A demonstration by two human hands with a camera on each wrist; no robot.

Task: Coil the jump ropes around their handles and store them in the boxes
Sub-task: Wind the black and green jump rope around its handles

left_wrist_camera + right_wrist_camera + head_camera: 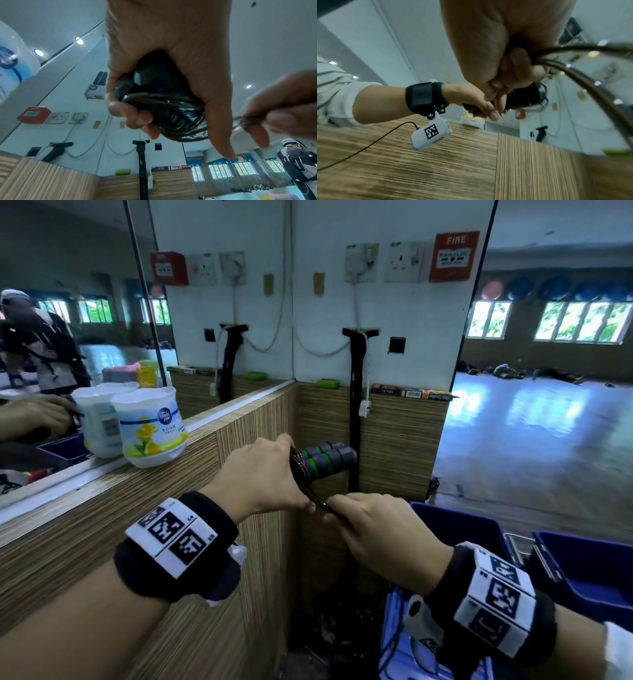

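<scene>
Wooden bench [102,508] along the left of the head view, with a mirror [68,302] above it. Two white air freshener tubs [150,426] standing on the bench at middle left. Red fire alarm box [454,256] at upper right, wall sockets [404,261] beside it, a black strap [354,412] hanging down the wall in the middle. Blue boxes [582,570] at lower right, just under the right wrist, well apart from the rope handles. Nothing between hands and boxes but air.

Left hand [260,477] in the middle of the head view, curled tight round two handles [327,460], grey with green rings. Handles side by side, long way lying nearly flat, free ends pointing to the right of the frame and a bit up. Dark rope [301,470] wound in loops round the ends by the left hand.

Right hand [376,529] just below and right of the left one, almost touching, pinching a bit of rope between thumb and fingers.

Left wrist view, from underneath: black butt ends of the handles and many rope loops [180,119] packed inside the fingers [137,119], hidden in the head view. Right hand [283,108] at right edge, blurry.

Right wrist view: rope [590,83] curving away to the right edge from the pinch, and the left wrist camera [431,135] hanging under its black band.
</scene>
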